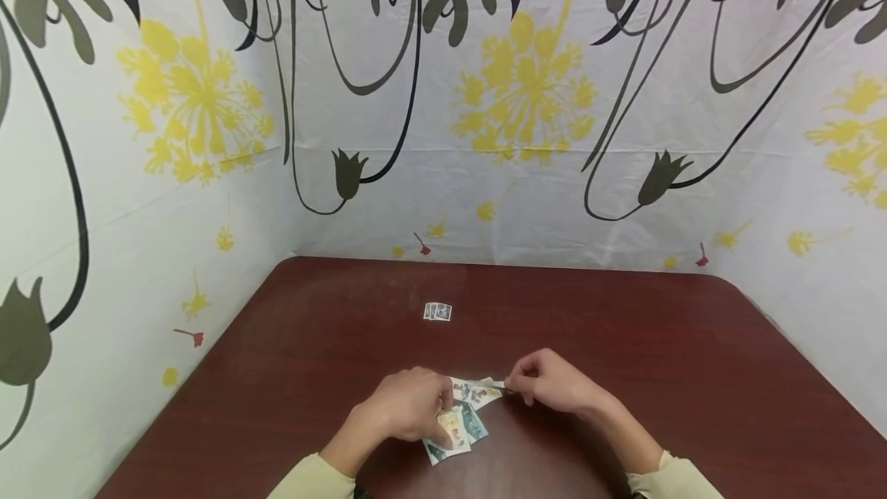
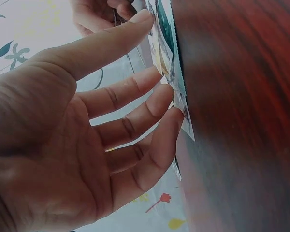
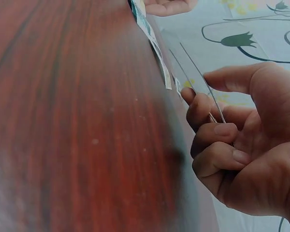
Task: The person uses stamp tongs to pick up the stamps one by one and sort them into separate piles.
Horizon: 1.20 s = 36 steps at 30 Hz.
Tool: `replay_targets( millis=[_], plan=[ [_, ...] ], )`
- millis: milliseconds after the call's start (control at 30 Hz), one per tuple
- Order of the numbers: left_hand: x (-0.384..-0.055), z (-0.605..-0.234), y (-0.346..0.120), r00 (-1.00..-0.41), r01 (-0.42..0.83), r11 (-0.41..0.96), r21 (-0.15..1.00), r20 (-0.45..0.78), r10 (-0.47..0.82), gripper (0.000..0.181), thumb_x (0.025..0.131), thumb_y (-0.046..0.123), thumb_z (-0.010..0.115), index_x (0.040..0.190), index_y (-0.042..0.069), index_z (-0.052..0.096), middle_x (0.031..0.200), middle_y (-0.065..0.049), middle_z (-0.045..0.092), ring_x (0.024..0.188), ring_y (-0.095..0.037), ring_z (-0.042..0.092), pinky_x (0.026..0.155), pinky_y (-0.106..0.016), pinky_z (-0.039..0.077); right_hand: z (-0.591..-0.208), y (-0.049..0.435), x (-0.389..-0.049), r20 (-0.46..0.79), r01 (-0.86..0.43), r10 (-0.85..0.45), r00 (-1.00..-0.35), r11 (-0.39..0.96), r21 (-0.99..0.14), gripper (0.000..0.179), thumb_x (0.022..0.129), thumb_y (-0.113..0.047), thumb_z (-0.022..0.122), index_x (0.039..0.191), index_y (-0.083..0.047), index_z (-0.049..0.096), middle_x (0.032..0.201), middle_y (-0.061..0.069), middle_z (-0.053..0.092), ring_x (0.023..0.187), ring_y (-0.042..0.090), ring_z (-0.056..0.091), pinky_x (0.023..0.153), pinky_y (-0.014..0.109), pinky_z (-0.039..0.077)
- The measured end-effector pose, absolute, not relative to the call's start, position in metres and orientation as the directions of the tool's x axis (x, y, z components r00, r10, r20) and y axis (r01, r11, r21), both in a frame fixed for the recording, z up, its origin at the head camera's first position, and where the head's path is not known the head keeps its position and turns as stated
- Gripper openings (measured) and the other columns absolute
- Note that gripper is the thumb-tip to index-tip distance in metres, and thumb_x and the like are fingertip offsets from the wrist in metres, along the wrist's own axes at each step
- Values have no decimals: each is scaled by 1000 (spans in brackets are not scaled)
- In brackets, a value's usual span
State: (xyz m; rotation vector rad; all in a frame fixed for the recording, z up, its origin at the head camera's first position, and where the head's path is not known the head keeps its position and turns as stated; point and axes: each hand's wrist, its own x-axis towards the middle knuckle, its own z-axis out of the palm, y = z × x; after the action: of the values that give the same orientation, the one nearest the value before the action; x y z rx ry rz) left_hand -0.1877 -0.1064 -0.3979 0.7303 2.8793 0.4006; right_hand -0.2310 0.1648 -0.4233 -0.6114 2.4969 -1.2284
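Several postage stamps (image 1: 474, 423) lie overlapping on the table between the hands, some with teal pictures and one yellowish. My left hand (image 1: 414, 406) reaches over them, fingers spread and gently bent. In the left wrist view its thumb (image 2: 128, 31) and fingertips rest at the face of the stamps (image 2: 169, 43), whose edge is perforated. To the right, my right hand (image 1: 554, 382) pinches thin metal tweezers (image 3: 213, 99) between thumb and fingers, the other fingers curled in. The tweezers' tips point left, over the upper stamps (image 1: 476, 391), and their two arms stand apart in the right wrist view.
Farther back on the dark red wooden table (image 1: 333, 314) sits a small fanned group of grey stamps (image 1: 438, 312). White cloth (image 1: 430, 199) with flower prints hangs behind the table and along both sides.
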Motion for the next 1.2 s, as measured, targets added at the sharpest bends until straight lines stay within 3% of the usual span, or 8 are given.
replay_targets(
  millis=[233,400,533,800,1200],
  plan=[
    [-189,-399,-103,-876,441,857,268,-78,475,41,65,39,98,86,23,66,79,13,57,69,-9,51,59,-32,43,-421,171,-228,-57,-314,-607,-792,487,-815,31,98,-17,66,74,2,69,68,5,66,78,9,63,79,21,48],
    [-189,-400,-102,-875,444,859,255,-83,476,40,66,39,97,86,23,66,80,13,57,69,-9,50,59,-32,43,-421,172,-225,-70,-320,-642,-763,470,-822,25,96,-16,67,76,0,72,60,6,60,66,5,57,71,20,46],
    [-189,-401,-101,-876,443,862,248,-86,475,40,65,39,97,85,24,66,80,13,57,69,-9,51,59,-33,43,-422,172,-223,-76,-326,-664,-743,459,-827,24,95,-14,66,76,1,71,59,4,59,66,3,55,72,19,46],
    [-189,-400,-103,-875,441,858,263,-88,477,37,67,36,96,85,23,67,81,12,60,69,-10,51,58,-33,43,-423,169,-223,-87,-331,-688,-721,451,-829,25,96,-16,68,77,0,72,57,4,55,52,0,40,54,20,33],
    [-190,-401,-104,-872,442,854,274,-90,481,36,70,35,95,87,24,65,80,11,56,69,-10,50,58,-33,42,-424,167,-223,-83,-332,-689,-720,447,-831,25,95,-16,70,76,0,72,57,13,55,49,1,39,50,22,29]
  ],
)
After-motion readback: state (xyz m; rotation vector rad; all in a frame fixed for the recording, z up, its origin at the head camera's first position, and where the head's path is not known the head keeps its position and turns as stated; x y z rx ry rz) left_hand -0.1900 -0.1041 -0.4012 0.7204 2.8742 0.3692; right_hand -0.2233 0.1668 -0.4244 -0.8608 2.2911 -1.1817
